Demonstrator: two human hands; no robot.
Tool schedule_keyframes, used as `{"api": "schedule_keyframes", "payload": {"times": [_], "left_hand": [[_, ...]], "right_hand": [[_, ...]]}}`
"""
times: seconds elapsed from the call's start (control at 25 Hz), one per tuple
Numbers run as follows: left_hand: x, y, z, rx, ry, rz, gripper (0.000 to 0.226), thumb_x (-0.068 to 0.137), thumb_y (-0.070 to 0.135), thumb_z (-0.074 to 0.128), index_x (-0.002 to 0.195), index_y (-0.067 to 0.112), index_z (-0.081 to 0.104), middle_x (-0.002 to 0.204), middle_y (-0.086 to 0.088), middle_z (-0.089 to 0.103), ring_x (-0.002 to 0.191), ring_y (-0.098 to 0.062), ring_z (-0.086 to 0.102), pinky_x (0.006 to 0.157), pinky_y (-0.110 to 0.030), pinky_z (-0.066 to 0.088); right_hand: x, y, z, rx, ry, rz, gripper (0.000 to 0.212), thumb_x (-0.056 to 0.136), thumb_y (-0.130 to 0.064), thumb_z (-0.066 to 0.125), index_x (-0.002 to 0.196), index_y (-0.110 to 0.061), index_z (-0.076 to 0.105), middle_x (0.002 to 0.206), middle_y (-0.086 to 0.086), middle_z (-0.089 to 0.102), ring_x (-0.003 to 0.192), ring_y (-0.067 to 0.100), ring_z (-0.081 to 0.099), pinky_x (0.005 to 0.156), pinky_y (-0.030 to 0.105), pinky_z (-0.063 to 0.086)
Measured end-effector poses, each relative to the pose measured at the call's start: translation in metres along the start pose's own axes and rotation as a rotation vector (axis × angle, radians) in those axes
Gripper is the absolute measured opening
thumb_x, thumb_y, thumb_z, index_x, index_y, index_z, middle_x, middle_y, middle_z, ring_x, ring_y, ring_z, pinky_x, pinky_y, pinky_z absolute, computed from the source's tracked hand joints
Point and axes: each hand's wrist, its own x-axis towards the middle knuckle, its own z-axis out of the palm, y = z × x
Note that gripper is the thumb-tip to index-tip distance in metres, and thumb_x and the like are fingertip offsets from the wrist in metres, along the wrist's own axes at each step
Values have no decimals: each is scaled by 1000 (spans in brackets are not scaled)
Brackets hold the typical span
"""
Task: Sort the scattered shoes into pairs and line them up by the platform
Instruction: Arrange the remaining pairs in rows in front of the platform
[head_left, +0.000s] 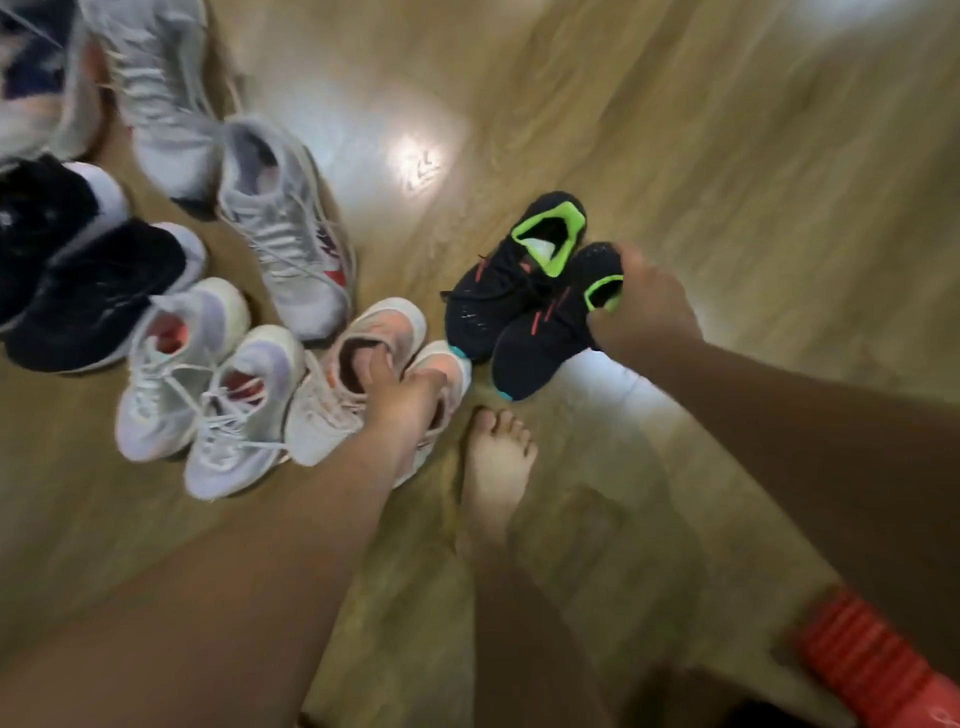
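My left hand (402, 397) has its fingers hooked down into the collar of a pink shoe (319, 423) and lies across the second pink shoe (441, 361), which sits touching the first; through the blur I cannot tell whether it grips both. My right hand (644, 306) is curled round the green-lined heel of a black shoe (540, 343). The matching shoe (506, 275) lies right against it, and both toes point back toward me. A white pair (208, 395) stands side by side just left of the pink shoes. Beyond it a grey shoe (283, 228) lies near another grey shoe (161, 93) farther up, and two dark shoes (93, 291) sit at the left edge. All of them rest on the wooden floor (727, 156). A bare foot (498, 457) is planted between the pink and black pairs, close to both. A red ribbed object (872, 670) shows at the lower right corner.
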Motion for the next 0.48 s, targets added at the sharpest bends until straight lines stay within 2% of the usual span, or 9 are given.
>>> {"api": "schedule_keyframes", "payload": {"times": [0.08, 0.12, 0.16, 0.2, 0.24, 0.28, 0.36, 0.44, 0.48], "left_hand": [[30, 5, 20, -106, 51, -153, 93, 74, 34, 68, 152, 22, 19, 153, -11, 36, 131, -37, 47, 105, -49, 45], [41, 6, 23, -193, 35, -244, 80, 77, 33, 68, 146, 18, 32, 142, -12, 51, 120, -33, 59, 92, -41, 54], [45, 10, 24, -279, -10, -316, 60, 82, 31, 67, 136, 15, 45, 119, -9, 66, 97, -26, 70, 71, -30, 59], [46, 13, 24, -362, -42, -361, 42, 88, 28, 64, 125, 14, 53, 94, -6, 71, 71, -19, 71, 54, -23, 55], [50, 14, 24, -474, -41, -392, 34, 91, 26, 63, 122, 15, 56, 85, -4, 70, 61, -16, 69, 49, -22, 52], [49, 16, 23, -580, -28, -409, 36, 92, 26, 63, 127, 20, 55, 95, -3, 71, 71, -15, 71, 52, -25, 53], [40, 18, 22, -783, 90, -338, 50, 91, 24, 67, 136, 31, 48, 129, 4, 63, 110, -16, 66, 69, -30, 54], [21, 15, 17, -821, 247, -239, 66, 83, 21, 76, 140, 31, 44, 135, 8, 57, 118, -17, 61, 84, -32, 56], [12, 10, 14, -758, 291, -215, 71, 80, 23, 79, 141, 28, 44, 133, 9, 57, 115, -15, 60, 84, -31, 58]], "right_hand": [[29, 17, -9, -120, -69, -78, 71, 78, -20, 56, 143, -33, 30, 114, 14, 59, 100, 36, 58, 78, 39, 52], [37, 22, -8, -168, -119, -136, 70, 79, -18, 55, 142, -35, 30, 108, 13, 62, 92, 35, 59, 74, 39, 54], [43, 27, -6, -200, -161, -183, 70, 79, -18, 54, 141, -36, 29, 103, 12, 62, 85, 34, 60, 70, 39, 55], [47, 30, -4, -224, -185, -215, 70, 79, -18, 53, 142, -39, 27, 99, 11, 62, 80, 34, 59, 65, 37, 54], [50, 32, 0, -260, -202, -235, 73, 80, -18, 52, 143, -40, 24, 96, 10, 61, 73, 32, 58, 60, 35, 51], [52, 31, 3, -314, -221, -258, 77, 80, -17, 52, 145, -41, 19, 93, 10, 60, 67, 30, 55, 56, 32, 47], [54, 25, 7, -459, -271, -348, 89, 79, -14, 55, 149, -43, 7, 95, 10, 60, 65, 31, 53, 54, 31, 43], [57, 10, 10, -613, -309, -413, 96, 78, -13, 59, 148, -45, 2, 102, 11, 60, 74, 35, 59, 58, 32, 47], [63, 1, 11, -702, -295, -453, 91, 78, -14, 60, 148, -44, 8, 102, 11, 60, 79, 35, 61, 60, 33, 47]]}}
